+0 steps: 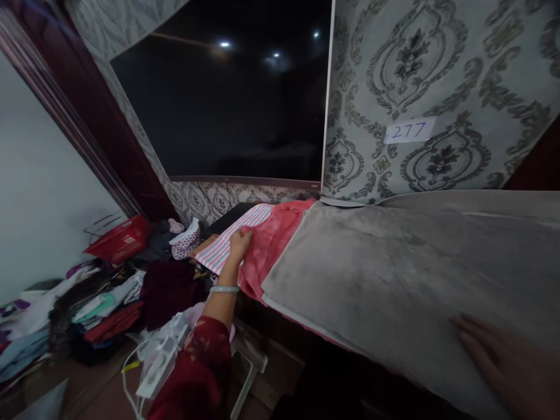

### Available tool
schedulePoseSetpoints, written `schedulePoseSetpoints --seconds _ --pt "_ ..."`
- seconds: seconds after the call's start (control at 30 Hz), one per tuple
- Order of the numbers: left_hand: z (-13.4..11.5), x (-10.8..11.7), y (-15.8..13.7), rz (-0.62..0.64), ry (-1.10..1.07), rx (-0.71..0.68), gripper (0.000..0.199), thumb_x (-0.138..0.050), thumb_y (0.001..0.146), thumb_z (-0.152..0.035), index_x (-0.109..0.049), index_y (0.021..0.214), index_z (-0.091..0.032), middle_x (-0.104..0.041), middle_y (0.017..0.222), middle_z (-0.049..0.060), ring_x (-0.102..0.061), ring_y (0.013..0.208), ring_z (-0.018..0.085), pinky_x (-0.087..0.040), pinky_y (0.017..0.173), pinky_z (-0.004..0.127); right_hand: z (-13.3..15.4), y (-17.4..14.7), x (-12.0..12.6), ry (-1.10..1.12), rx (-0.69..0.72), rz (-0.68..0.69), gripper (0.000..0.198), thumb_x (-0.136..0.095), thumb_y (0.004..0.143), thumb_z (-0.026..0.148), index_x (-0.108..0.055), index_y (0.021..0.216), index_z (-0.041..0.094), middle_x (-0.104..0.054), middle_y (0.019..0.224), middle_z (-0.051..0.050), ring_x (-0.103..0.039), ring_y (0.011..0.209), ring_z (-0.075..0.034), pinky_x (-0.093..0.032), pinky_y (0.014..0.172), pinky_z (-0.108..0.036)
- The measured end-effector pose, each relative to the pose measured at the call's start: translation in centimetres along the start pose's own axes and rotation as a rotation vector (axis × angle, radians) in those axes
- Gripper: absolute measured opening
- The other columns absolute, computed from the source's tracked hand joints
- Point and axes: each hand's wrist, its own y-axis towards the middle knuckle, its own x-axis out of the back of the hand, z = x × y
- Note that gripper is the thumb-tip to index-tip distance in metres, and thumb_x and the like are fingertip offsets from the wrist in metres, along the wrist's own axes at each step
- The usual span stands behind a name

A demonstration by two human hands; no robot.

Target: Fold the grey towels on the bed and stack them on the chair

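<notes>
My left hand, with a pale bangle on its wrist, is closed on the left edge of a coral-red cloth. Under and left of that cloth lies a pink, white and grey striped cloth. A wide grey plush cloth covers the right part of the surface and overlaps the coral-red cloth. At the lower right, my right hand rests on the grey cloth with its fingers stretched out and nothing held. Part of that hand is cut off by the frame edge.
A large dark television is on the patterned wall behind, beside a paper label reading 277. Heaped clothes and a red basket lie at left. A white power strip with cables sits below my left arm.
</notes>
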Motion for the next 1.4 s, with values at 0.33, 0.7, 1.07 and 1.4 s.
schedulePoseSetpoints --seconds 0.33,0.7,1.07,1.4 --pt "-8.2 -9.6 -14.1 1.199 -0.053 -1.188 0.009 -0.069 0.086 -0.022 -0.067 0.078 -0.026 -0.072 0.090 0.001 -0.067 0.083 0.019 -0.055 0.077 0.030 -2.1 -0.1 -1.0 0.004 0.074 -0.041 0.039 -0.053 0.076 0.063 -0.078 0.089 0.036 -0.075 0.114 -0.011 -0.067 0.111 -0.037 -0.050 0.102 -0.056" --pt "1.3 -2.0 0.3 0.332 0.560 -0.105 0.031 -0.051 0.095 -0.030 -0.070 0.106 -0.009 -0.070 0.116 0.023 -0.067 0.108 0.032 -0.051 0.086 0.037 8.9 11.4 -3.4 0.050 0.391 0.166 0.050 -0.046 0.086 0.059 -0.074 0.111 0.025 -0.073 0.121 -0.012 -0.068 0.114 -0.033 -0.053 0.101 -0.053" --pt "6.5 -2.7 -3.5 0.320 0.621 -0.060 0.028 -0.038 0.100 -0.028 -0.059 0.114 -0.017 -0.074 0.103 0.017 -0.071 0.099 0.028 -0.045 0.078 0.033 24.6 20.9 -15.5 -0.297 0.357 0.371 0.054 -0.051 0.092 0.019 -0.051 0.146 0.014 -0.068 0.123 -0.019 -0.065 0.109 -0.030 -0.049 0.092 -0.038" --pt "6.9 -0.9 1.3 0.311 0.766 -0.035 0.026 -0.042 0.096 -0.019 -0.062 0.112 -0.013 -0.069 0.115 0.022 -0.067 0.110 0.031 -0.048 0.088 0.036 11.9 22.8 -12.9 0.364 -0.227 0.047 0.036 -0.048 0.073 0.043 -0.071 0.080 0.017 -0.068 0.070 -0.006 -0.061 0.072 -0.024 -0.045 0.065 -0.032"
